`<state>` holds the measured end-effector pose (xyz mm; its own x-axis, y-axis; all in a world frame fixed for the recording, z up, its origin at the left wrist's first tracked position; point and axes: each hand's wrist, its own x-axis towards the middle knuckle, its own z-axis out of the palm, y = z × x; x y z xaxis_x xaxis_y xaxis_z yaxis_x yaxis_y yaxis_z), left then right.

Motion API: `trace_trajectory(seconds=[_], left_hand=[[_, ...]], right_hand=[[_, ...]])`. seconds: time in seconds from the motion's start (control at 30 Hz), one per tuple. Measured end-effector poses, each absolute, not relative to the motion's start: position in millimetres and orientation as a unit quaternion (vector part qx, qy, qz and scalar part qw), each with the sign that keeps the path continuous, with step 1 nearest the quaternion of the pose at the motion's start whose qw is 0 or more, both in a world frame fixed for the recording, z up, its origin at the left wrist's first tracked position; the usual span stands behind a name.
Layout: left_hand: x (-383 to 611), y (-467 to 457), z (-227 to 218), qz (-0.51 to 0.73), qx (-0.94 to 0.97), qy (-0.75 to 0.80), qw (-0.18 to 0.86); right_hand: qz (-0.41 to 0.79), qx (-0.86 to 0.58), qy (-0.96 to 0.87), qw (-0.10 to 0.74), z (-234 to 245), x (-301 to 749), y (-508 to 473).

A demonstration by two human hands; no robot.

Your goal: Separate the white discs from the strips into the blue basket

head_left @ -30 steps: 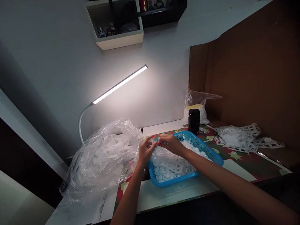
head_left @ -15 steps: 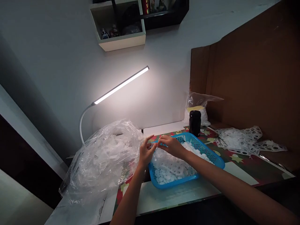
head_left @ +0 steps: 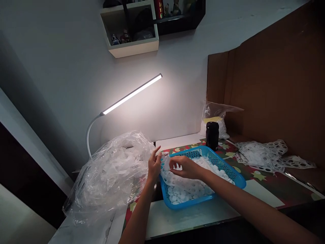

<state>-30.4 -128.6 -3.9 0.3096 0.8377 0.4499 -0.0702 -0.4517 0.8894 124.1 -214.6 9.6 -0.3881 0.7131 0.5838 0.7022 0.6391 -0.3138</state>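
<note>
One perforated sheet [head_left: 165, 163] is raised at the left of the blue basket [head_left: 189, 202], seemingly in the closed grip of the left hand [head_left: 154, 166]; whether the right hand [head_left: 186, 167] pinches it, I cannot tell. The basket's walls probably keep loose white discs [head_left: 179, 197] contained, while the far-left lamp [head_left: 132, 94] presumably lights them.

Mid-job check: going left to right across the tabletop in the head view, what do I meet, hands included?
Large clear plastic bag → left hand → right hand → black container → pile of holed white sheets.
</note>
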Motion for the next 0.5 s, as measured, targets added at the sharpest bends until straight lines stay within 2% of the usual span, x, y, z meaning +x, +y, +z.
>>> trace_trajectory(seconds=[0.23,0.5], left_hand=[[-31.2,-135.7,-8.2,0.471,0.739,0.260,0.406],[-30.4,-138.5,-8.0,0.435,0.790,0.247,0.354]], right_hand=[[-0.018,-0.484,-0.772,0.412,12.0,127.1,-209.4],[-0.030,-0.509,-0.756,0.411,10.6,125.0,-205.6]])
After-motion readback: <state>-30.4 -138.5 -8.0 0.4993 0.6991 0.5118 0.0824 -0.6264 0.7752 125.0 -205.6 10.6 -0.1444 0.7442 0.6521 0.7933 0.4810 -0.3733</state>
